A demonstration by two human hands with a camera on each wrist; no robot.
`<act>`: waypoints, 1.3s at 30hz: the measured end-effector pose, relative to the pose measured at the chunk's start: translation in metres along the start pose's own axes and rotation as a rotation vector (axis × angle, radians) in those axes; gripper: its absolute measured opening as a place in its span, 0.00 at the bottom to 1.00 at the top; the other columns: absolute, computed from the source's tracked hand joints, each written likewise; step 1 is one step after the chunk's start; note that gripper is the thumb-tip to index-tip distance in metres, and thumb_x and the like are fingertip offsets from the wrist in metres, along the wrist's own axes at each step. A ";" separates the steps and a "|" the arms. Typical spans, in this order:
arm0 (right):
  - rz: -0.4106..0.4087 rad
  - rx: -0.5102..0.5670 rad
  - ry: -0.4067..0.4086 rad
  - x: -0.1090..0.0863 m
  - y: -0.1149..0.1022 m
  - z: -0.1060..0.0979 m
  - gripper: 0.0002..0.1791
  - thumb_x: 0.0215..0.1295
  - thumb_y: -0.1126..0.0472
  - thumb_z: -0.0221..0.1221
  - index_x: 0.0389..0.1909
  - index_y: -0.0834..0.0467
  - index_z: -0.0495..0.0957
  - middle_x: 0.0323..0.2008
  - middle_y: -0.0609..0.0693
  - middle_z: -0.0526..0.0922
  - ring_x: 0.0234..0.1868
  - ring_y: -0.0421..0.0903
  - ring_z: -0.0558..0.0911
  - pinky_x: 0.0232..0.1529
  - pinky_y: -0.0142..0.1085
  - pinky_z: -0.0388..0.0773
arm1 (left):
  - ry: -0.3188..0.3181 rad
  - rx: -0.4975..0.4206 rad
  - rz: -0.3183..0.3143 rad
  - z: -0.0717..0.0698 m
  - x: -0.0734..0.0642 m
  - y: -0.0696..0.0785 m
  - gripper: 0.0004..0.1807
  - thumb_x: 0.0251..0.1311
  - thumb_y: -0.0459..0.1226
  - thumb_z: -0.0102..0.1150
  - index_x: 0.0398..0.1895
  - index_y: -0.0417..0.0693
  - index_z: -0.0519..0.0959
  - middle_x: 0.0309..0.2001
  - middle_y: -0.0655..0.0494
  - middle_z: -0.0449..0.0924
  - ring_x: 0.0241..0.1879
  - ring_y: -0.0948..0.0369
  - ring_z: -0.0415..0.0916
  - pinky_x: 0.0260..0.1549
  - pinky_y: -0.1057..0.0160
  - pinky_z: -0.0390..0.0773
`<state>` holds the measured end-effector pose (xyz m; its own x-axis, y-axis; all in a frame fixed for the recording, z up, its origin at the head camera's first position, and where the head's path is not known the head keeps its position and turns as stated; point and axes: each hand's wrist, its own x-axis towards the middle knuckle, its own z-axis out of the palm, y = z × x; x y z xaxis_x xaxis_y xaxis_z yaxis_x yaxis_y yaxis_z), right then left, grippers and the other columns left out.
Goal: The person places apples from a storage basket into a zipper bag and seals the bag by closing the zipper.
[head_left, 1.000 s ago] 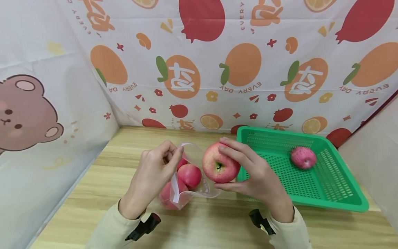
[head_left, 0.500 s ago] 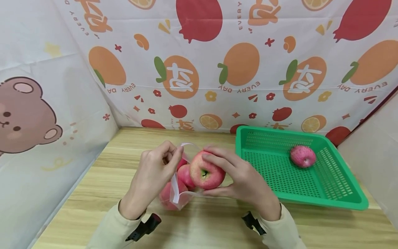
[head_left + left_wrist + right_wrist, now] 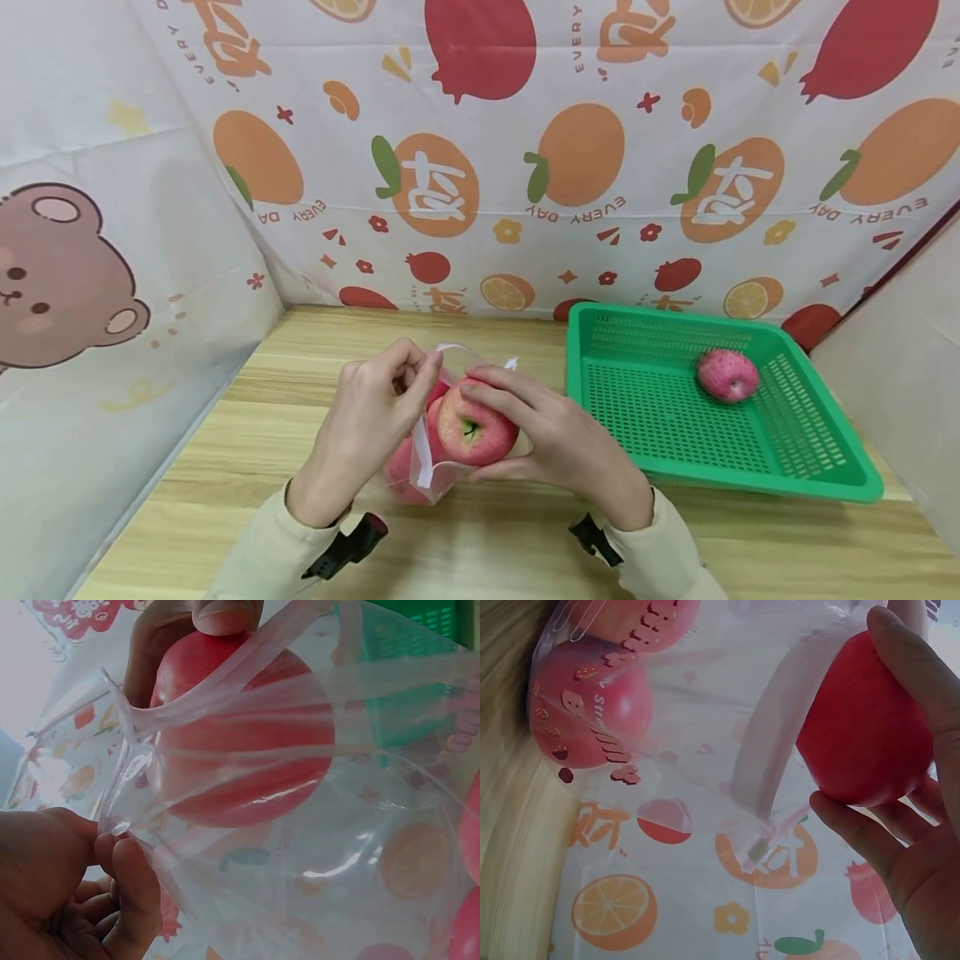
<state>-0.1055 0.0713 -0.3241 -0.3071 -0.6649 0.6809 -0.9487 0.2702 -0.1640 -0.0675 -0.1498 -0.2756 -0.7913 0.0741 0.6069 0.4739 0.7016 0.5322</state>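
The right hand holds an apple at the open mouth of a clear bag.
Its fingers are curved around this apple, while the left hand pinches the edge of the bag. Other apples lie inside the bag, on the tabletop. To the right, a green basket contains one more apple.

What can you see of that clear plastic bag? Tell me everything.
The clear plastic bag looks thin and see-through, with white strips along its open mouth and dark red lettering and small strawberries printed on it. It rests on the wooden table, with apples inside. The left hand pinches its rim; the right hand holds another apple at the mouth.
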 end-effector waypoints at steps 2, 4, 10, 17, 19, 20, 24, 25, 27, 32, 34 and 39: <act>0.001 0.003 -0.005 0.000 0.000 0.001 0.47 0.46 0.41 0.78 0.67 0.53 0.73 0.67 0.51 0.76 0.66 0.46 0.77 0.59 0.35 0.80 | 0.000 -0.006 0.000 0.000 0.000 0.001 0.12 0.65 0.30 0.66 0.23 0.49 0.77 0.14 0.67 0.66 0.15 0.71 0.59 0.13 0.71 0.61; 0.000 0.008 -0.009 0.001 0.000 0.001 0.48 0.45 0.41 0.79 0.67 0.53 0.73 0.66 0.52 0.76 0.66 0.46 0.77 0.59 0.35 0.79 | 0.002 -0.011 0.002 -0.001 0.001 0.001 0.12 0.66 0.31 0.65 0.24 0.49 0.78 0.14 0.67 0.66 0.15 0.71 0.60 0.14 0.71 0.61; -0.004 0.008 -0.006 0.003 0.000 0.002 0.47 0.46 0.43 0.78 0.68 0.54 0.73 0.67 0.52 0.75 0.67 0.47 0.76 0.58 0.35 0.80 | 0.003 -0.014 0.007 0.000 0.002 0.001 0.12 0.66 0.32 0.65 0.24 0.49 0.78 0.14 0.68 0.67 0.15 0.72 0.60 0.14 0.72 0.61; -0.012 -0.028 0.027 0.003 -0.001 -0.001 0.42 0.51 0.47 0.77 0.66 0.57 0.75 0.65 0.53 0.77 0.64 0.47 0.80 0.58 0.35 0.80 | -0.021 -0.019 0.013 0.002 0.001 -0.001 0.13 0.65 0.30 0.65 0.23 0.48 0.77 0.14 0.66 0.67 0.12 0.72 0.60 0.12 0.71 0.62; -0.019 -0.040 0.025 0.003 -0.001 -0.002 0.41 0.52 0.47 0.77 0.65 0.57 0.75 0.65 0.54 0.77 0.63 0.46 0.80 0.57 0.34 0.80 | -0.027 -0.017 0.009 0.003 0.001 -0.001 0.13 0.64 0.29 0.66 0.22 0.47 0.77 0.14 0.66 0.66 0.12 0.72 0.59 0.12 0.71 0.61; -0.024 -0.045 0.024 0.003 -0.001 -0.002 0.41 0.52 0.48 0.77 0.65 0.57 0.75 0.64 0.54 0.77 0.63 0.46 0.81 0.57 0.34 0.80 | -0.029 -0.017 0.009 0.003 0.001 -0.001 0.13 0.64 0.29 0.66 0.23 0.47 0.77 0.14 0.66 0.66 0.12 0.72 0.59 0.12 0.71 0.61; -0.017 -0.051 0.025 0.002 -0.001 -0.004 0.40 0.52 0.50 0.77 0.65 0.57 0.75 0.64 0.54 0.78 0.62 0.46 0.81 0.57 0.34 0.81 | -0.024 -0.020 0.008 0.003 0.001 0.000 0.12 0.64 0.29 0.66 0.23 0.48 0.77 0.14 0.66 0.66 0.11 0.72 0.58 0.11 0.71 0.61; -0.011 -0.054 0.023 0.002 -0.001 -0.005 0.40 0.52 0.50 0.77 0.65 0.56 0.75 0.64 0.53 0.78 0.62 0.47 0.81 0.56 0.34 0.81 | -0.023 -0.020 0.009 0.003 0.000 -0.001 0.12 0.64 0.29 0.66 0.23 0.48 0.77 0.14 0.66 0.66 0.11 0.72 0.58 0.11 0.71 0.61; 0.002 -0.055 0.023 0.001 0.000 -0.007 0.40 0.52 0.51 0.78 0.66 0.56 0.75 0.64 0.53 0.78 0.61 0.47 0.82 0.55 0.34 0.81 | -0.022 -0.021 0.009 0.003 0.000 -0.001 0.12 0.64 0.30 0.67 0.24 0.47 0.77 0.13 0.67 0.66 0.11 0.73 0.59 0.11 0.71 0.61; 0.019 -0.050 0.038 -0.001 0.002 -0.013 0.40 0.52 0.52 0.78 0.67 0.55 0.74 0.64 0.54 0.78 0.60 0.47 0.83 0.55 0.35 0.82 | -0.024 -0.023 0.001 0.002 0.000 -0.002 0.11 0.64 0.30 0.67 0.24 0.47 0.78 0.13 0.67 0.67 0.10 0.75 0.59 0.10 0.71 0.62; 0.016 -0.052 0.047 -0.002 0.005 -0.016 0.40 0.52 0.52 0.78 0.66 0.56 0.74 0.64 0.55 0.78 0.60 0.48 0.82 0.56 0.35 0.81 | -0.020 -0.024 0.001 0.002 0.000 -0.002 0.11 0.64 0.30 0.67 0.24 0.48 0.78 0.13 0.67 0.67 0.09 0.76 0.60 0.10 0.72 0.62; -0.006 -0.066 0.074 -0.002 0.013 -0.023 0.41 0.49 0.53 0.79 0.64 0.59 0.75 0.62 0.56 0.79 0.60 0.49 0.82 0.57 0.36 0.81 | -0.001 -0.017 0.006 0.002 0.000 -0.003 0.12 0.63 0.30 0.68 0.23 0.48 0.77 0.13 0.68 0.66 0.10 0.75 0.58 0.10 0.72 0.61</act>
<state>-0.1154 0.0921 -0.3110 -0.2928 -0.6141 0.7329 -0.9428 0.3131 -0.1143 -0.0694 -0.1504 -0.2787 -0.7887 0.0791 0.6097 0.4851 0.6892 0.5381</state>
